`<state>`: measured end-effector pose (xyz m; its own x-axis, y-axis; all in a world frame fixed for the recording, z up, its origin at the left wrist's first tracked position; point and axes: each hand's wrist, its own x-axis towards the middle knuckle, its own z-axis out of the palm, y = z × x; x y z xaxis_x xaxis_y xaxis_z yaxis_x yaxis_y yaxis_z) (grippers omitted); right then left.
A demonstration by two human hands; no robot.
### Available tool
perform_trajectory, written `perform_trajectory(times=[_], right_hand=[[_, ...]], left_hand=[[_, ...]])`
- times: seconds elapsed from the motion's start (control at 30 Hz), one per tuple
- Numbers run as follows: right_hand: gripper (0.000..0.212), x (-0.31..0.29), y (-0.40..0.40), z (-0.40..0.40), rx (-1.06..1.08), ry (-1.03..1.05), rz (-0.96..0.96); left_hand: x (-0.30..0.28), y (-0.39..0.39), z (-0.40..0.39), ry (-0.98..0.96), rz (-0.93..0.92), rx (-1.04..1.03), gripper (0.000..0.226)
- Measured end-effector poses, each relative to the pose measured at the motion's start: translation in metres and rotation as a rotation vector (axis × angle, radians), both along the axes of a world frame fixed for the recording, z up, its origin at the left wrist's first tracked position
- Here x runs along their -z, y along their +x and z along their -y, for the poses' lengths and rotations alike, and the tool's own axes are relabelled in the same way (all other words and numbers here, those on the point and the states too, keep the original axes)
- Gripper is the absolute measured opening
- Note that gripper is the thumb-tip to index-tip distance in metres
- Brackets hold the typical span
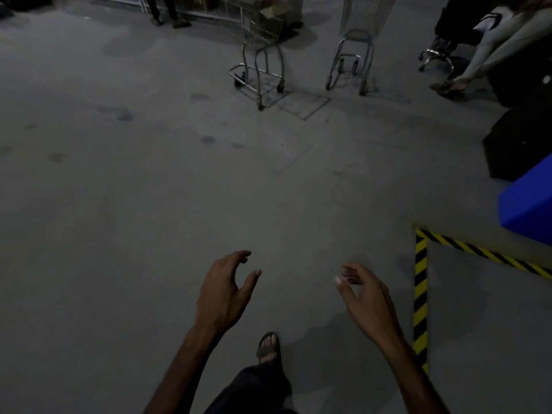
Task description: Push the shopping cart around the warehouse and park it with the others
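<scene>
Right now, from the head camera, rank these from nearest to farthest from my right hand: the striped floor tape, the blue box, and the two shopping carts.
From the right hand:
1. Striped floor tape, just to its right on the floor.
2. Blue box, farther right and ahead.
3. Right cart and left cart, far ahead by the shelving; too close to call between them.
</scene>
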<state>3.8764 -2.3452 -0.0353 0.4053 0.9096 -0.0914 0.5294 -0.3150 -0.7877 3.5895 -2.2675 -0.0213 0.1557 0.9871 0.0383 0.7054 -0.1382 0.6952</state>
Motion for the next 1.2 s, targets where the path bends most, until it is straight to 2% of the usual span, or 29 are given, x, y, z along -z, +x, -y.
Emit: perform_trajectory(times=[0.23, 0.47, 0.73, 1.0, 1.2], right_hand=[[0.025, -0.013, 0.011, -0.131, 0.007, 0.040, -0.011], [0.028, 0.000, 0.040, -0.249, -0.018, 0.011, -0.052], [0.025, 0.020, 0.107, -0.416, -0.017, 0.024, -0.077], [0.025, 0.007, 0.180, -0.611, -0.052, 0.058, -0.068], [0.025, -0.003, 0.212, -0.722, -0.095, 0.049, -0.061]], left_hand=[[-0.009, 0.022, -0.136, 0.018, -0.032, 0.008, 0.044], [-0.001, 0.054, -0.249, 0.014, -0.042, 0.013, 0.044], [0.007, 0.118, -0.414, 0.029, -0.089, 0.023, 0.045], [-0.016, 0.181, -0.586, 0.033, -0.092, -0.034, 0.044], [-0.015, 0.208, -0.690, 0.015, -0.087, -0.055, 0.047]])
